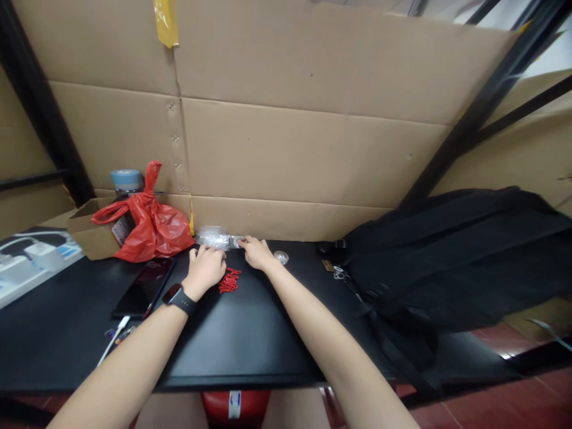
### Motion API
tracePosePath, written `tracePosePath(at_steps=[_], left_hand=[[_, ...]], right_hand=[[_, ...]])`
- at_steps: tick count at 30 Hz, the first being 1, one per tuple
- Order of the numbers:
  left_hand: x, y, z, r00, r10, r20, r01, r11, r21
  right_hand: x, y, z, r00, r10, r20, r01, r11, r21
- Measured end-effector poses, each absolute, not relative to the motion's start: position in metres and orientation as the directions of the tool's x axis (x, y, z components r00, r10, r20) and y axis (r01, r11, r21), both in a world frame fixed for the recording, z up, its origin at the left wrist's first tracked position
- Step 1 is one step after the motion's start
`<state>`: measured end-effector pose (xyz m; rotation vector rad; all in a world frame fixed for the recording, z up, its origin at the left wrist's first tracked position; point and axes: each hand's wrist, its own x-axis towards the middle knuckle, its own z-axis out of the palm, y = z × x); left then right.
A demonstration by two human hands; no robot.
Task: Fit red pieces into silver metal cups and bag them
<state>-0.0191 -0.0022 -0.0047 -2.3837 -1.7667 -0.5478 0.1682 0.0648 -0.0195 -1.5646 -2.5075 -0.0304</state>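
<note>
My left hand (pixel 206 271), with a dark watch on its wrist, rests at the near edge of some clear plastic packets (pixel 213 238); its fingers are bent and a little apart, with nothing visible in them. Just right of it lies a small heap of red cord-like pieces (pixel 229 280) on the black table (pixel 241 339). My right hand (pixel 257 252) reaches to the back of the table, its fingertips on a small silvery packet (pixel 236 242) beside the clear ones. A small round clear item (pixel 281 257) sits right of that hand.
A red plastic bag (pixel 156 229) and an open cardboard box (pixel 92 229) stand at the back left, near a white power strip (pixel 40 268). A dark phone (pixel 143 289) and white cable (pixel 111 342) lie left. A black backpack (pixel 456 262) covers the right side. Cardboard (pixel 286 149) walls the back.
</note>
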Motion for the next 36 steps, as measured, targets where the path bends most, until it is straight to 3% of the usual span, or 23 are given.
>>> tracePosePath(at_steps=[6,9,13,20,31,36], left_hand=[[-0.030,0.009,-0.002,0.518,0.783,0.344,0.800,-0.586,0.129],[-0.032,0.012,-0.004,0.566,0.757,0.326,0.770,-0.627,0.118],[-0.033,0.016,-0.008,0.582,0.748,0.318,0.761,-0.639,0.111],[-0.034,0.017,-0.007,0.598,0.746,0.293,0.760,-0.644,0.086],[-0.028,0.015,-0.007,0.602,0.729,0.326,0.746,-0.659,0.094],[-0.023,0.012,-0.002,0.534,0.768,0.354,0.777,-0.611,0.154]], right_hand=[[0.186,0.058,-0.007,-0.375,0.899,0.226,0.902,0.410,-0.135],[0.218,0.047,-0.006,-0.286,0.934,0.213,0.932,0.323,-0.164],[0.257,0.034,-0.013,-0.213,0.957,0.195,0.937,0.257,-0.236],[0.282,0.036,-0.026,-0.268,0.922,0.278,0.853,0.362,-0.377],[0.287,0.041,-0.030,-0.171,0.958,0.230,0.772,0.276,-0.573],[0.287,0.041,-0.026,-0.135,0.947,0.293,0.753,0.290,-0.591]])
